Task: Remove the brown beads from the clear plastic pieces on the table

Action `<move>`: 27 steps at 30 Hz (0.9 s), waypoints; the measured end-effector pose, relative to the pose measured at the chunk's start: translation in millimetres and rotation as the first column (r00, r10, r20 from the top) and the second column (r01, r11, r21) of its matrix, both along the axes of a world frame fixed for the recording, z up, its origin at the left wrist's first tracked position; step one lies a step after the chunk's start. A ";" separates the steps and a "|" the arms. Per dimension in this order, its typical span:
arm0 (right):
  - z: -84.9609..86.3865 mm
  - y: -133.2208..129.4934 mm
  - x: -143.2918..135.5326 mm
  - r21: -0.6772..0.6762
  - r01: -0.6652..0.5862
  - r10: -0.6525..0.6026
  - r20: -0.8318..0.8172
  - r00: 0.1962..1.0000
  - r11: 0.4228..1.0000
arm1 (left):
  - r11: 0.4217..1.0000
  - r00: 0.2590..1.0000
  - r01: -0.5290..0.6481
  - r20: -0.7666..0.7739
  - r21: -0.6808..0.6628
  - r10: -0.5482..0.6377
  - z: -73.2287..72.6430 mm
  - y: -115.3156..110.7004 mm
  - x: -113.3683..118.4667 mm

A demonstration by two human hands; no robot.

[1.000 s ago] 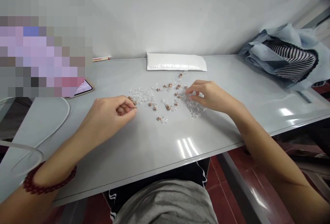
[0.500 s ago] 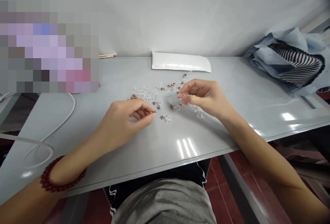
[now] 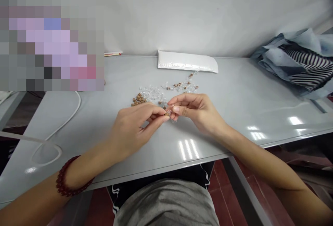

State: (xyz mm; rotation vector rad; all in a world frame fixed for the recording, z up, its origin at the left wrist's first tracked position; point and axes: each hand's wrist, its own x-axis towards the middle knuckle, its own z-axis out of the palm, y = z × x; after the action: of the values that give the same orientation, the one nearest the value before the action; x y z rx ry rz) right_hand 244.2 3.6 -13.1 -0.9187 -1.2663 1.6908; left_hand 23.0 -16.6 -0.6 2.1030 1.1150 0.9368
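Grey tabletop [image 3: 234,108] runs to a pale wall, with a white padded envelope [image 3: 187,61] at its far edge and a blue bundle of cloth [image 3: 296,63] far right. I see my left hand [image 3: 135,127] and right hand [image 3: 196,111] meeting at the middle, fingertips pinched together on one small brown piece [image 3: 167,114] between them. Just beyond lie a brown heap [image 3: 139,99] and scattered clear pieces [image 3: 153,92].

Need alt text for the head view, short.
Left hand and right hand meet over a grey table, pinching a small brown stopper and a tiny clear vial. More vials and stoppers lie scattered behind, near a white pouch.
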 end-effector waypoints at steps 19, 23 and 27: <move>-9.1 -15.7 -8.7 -0.042 -0.071 0.070 -0.024 0.997 0.997 | 0.979 0.992 0.124 -0.020 0.162 -0.122 -4.4 6.6 -13.1; -8.2 -17.8 -9.9 -0.013 -0.053 0.053 -0.007 0.999 0.999 | 0.930 0.992 0.123 -0.024 0.346 -0.122 -17.8 0.1 -11.3; -7.8 -18.4 -11.1 0.011 -0.028 0.028 -0.039 0.999 1.000 | 0.901 0.994 0.112 -0.036 0.420 -0.107 -25.7 -6.2 -3.6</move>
State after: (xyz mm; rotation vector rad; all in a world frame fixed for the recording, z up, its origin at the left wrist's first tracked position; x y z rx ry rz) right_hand 233.0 -14.8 -20.9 -0.8615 -1.2667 1.7136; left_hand 19.3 -22.9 -26.3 2.4872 0.8405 1.1960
